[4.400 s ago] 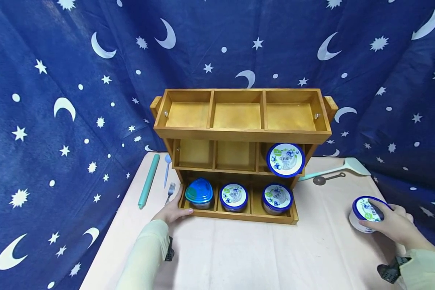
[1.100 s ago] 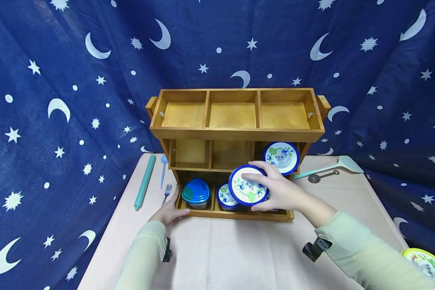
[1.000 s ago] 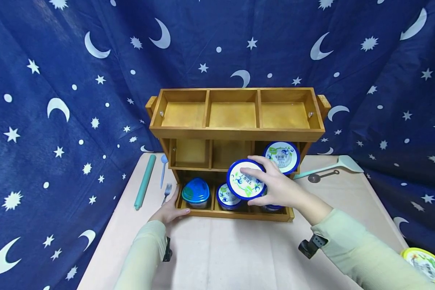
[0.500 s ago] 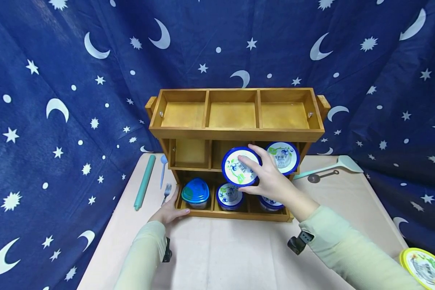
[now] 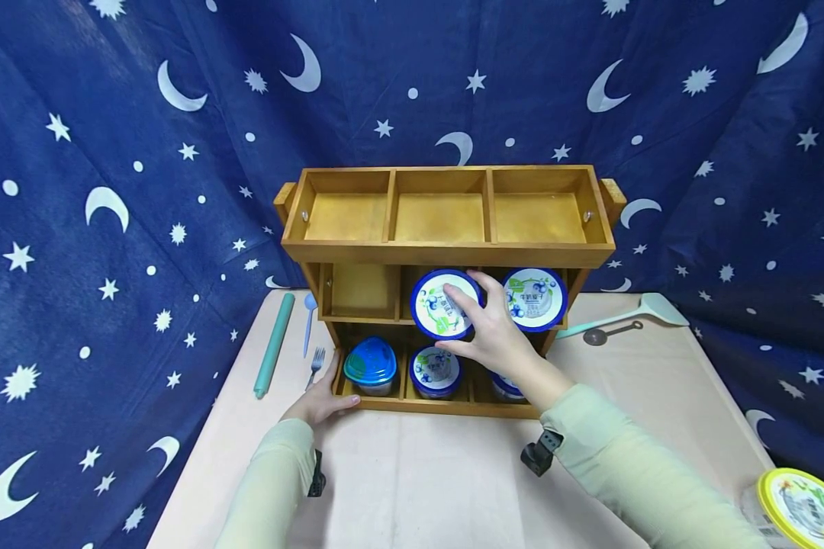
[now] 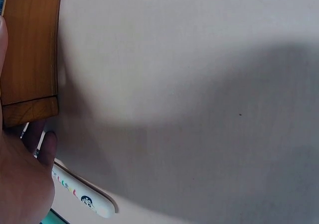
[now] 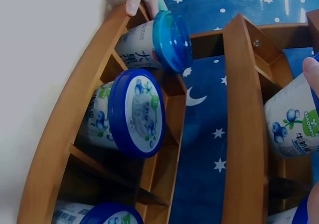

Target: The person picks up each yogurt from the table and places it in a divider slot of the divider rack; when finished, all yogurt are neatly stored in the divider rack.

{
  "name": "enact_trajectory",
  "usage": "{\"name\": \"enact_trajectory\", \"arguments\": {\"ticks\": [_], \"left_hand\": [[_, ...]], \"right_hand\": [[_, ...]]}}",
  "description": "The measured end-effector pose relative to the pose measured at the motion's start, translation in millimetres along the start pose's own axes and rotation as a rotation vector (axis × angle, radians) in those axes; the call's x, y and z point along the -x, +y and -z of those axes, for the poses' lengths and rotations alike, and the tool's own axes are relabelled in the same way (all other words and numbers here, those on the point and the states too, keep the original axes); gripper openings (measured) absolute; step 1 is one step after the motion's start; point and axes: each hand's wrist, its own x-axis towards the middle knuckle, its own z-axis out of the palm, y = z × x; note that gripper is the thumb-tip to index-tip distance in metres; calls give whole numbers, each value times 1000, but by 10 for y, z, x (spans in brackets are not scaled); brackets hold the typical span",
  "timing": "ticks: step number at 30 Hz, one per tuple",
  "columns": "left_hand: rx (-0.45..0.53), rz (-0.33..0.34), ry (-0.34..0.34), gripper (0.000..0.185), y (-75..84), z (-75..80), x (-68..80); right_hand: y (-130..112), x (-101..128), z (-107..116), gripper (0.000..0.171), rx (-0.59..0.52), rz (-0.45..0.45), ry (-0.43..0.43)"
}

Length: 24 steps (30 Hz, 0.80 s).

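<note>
My right hand [image 5: 470, 321] grips a blue-lidded white tub [image 5: 445, 303] at the mouth of the middle compartment on the middle shelf of a three-tier wooden rack [image 5: 446, 254]. In the right wrist view that tub [image 7: 294, 118] shows at the right edge, with a fingertip [image 7: 313, 74] above it. My left hand [image 5: 328, 394] holds the rack's lower left corner [image 6: 30, 50], thumb on the front rail. Another tub [image 5: 535, 298] sits in the middle shelf's right compartment. The bottom shelf holds a container with a blue triangular lid [image 5: 373, 364] and a tub [image 5: 436, 371]; a further tub is partly hidden behind my right wrist.
Left of the rack lie a teal stick [image 5: 272, 343], a blue spoon [image 5: 310, 320] and a fork [image 5: 316, 364]. To its right are a teal spatula [image 5: 632, 314] and a dark spoon [image 5: 607, 334]. A yellow-lidded tub [image 5: 796, 507] stands at the near right corner. The top shelf's compartments hold nothing.
My right hand picked the tub up from the table's right side, carried it to the rack and raised it from the bottom shelf to the middle shelf. The left hand stayed put.
</note>
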Motion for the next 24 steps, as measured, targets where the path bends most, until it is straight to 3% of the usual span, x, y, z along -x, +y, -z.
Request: {"name": "enact_trajectory", "arguments": {"ticks": [13,24], "left_hand": [[-24,16,6,113,5,13,31],[2,26,1,113,29,4,20]], "right_hand": [[48,-121,-160,76,20,-102,-57],[65,-122,-223,75,-25,-193,-97]]}}
